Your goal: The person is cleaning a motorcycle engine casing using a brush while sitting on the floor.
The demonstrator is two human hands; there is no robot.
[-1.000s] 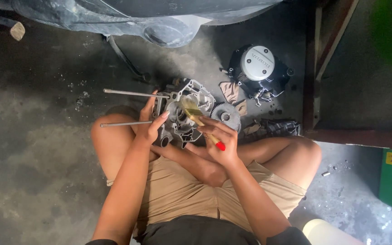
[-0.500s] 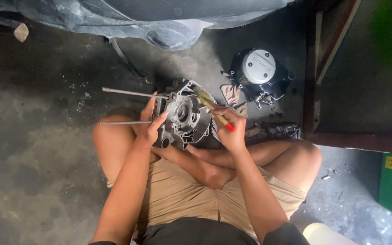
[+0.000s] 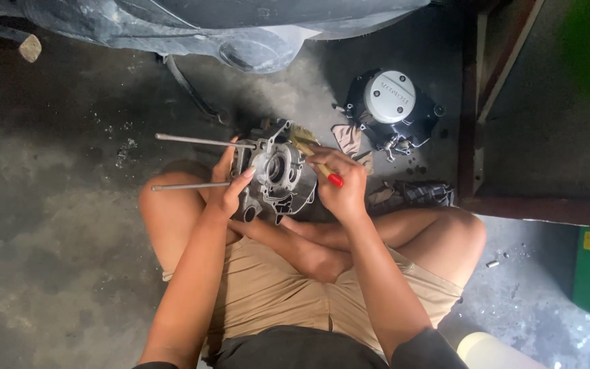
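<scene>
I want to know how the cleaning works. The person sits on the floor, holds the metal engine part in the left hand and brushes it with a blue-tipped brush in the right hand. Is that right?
Nearly. In the head view the brush in the right hand has a red tip on its handle, not blue. The rest holds: the person sits on the floor, and the left hand holds the metal engine part.

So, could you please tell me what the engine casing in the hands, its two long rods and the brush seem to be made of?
The engine casing looks like cast metal, probably aluminium: dull grey, matte, with ribbed, moulded shapes. The two long rods look like steel: thin, straight, pale grey with a slight sheen. The brush in the right hand seems to have a wooden or plastic handle, tan with a glossy red tip; I cannot tell the bristle material.
</scene>
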